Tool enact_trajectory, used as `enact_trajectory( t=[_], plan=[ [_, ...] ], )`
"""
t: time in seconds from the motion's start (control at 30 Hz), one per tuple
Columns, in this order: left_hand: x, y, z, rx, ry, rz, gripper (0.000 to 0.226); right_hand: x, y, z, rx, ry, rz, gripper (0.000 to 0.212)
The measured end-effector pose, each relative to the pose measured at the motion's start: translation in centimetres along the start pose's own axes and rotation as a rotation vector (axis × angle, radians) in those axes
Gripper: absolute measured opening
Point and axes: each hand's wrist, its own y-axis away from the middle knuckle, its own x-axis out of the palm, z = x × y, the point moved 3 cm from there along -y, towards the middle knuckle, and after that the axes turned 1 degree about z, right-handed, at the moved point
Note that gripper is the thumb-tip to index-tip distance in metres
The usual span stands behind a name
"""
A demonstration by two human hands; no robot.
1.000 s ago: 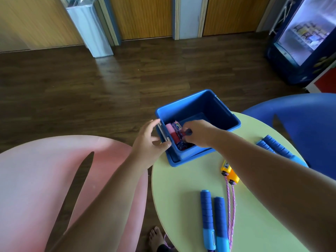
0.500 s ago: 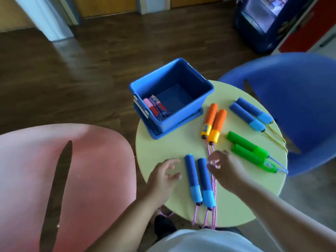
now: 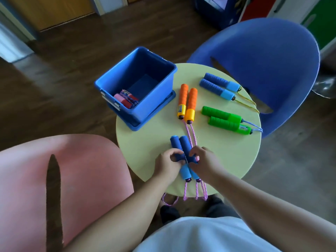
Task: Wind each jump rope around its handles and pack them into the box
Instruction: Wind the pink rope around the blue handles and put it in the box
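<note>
Handles point(image 3: 179, 144) (blue) half under fingers point(image 3: 175, 153)

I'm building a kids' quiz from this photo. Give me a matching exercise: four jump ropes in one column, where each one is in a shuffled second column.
1. wound pink-and-red rope
2. orange handles
3. green handles
4. blue handles with pink cord

A. gripped by left hand and right hand
B. right of the orange pair
C. inside the blue box
D. on the table beside the box

Pairs: 1-C, 2-D, 3-B, 4-A
</note>
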Motion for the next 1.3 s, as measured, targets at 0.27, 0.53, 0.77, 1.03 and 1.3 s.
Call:
enact_trajectory(
  t=[0.27, 0.53, 0.77, 1.03, 1.3],
  plan=[
    [0.3, 5.4, -1.4, -0.026, 0.564, -0.054, 0.025, -4.1, 1.7, 0.3, -0.049, -0.724, 0.167, 0.027],
    [0.3, 13.4, -3.4, 0.104, 0.722, -0.237, 0.054, -6.6, 5.1, 3.9, -0.200, -0.882, 0.446, 0.020],
    [0.2, 19.1, -4.4, 0.127, 0.711, -0.403, 0.064, -7.3, 8.2, 5.0, -0.327, -0.773, 0.533, 0.019],
    [-5.7, 24.3, -6.7, 0.147, 0.713, 0.018, 0.059, -15.2, 10.4, 10.4, -0.620, -0.498, 0.701, 0.029],
    [-9.3, 27.0, -8.6, 0.208, 0.551, 0.298, 0.073, -15.4, 16.7, 11.4, -0.660, -0.479, 0.699, 0.021]
  ],
)
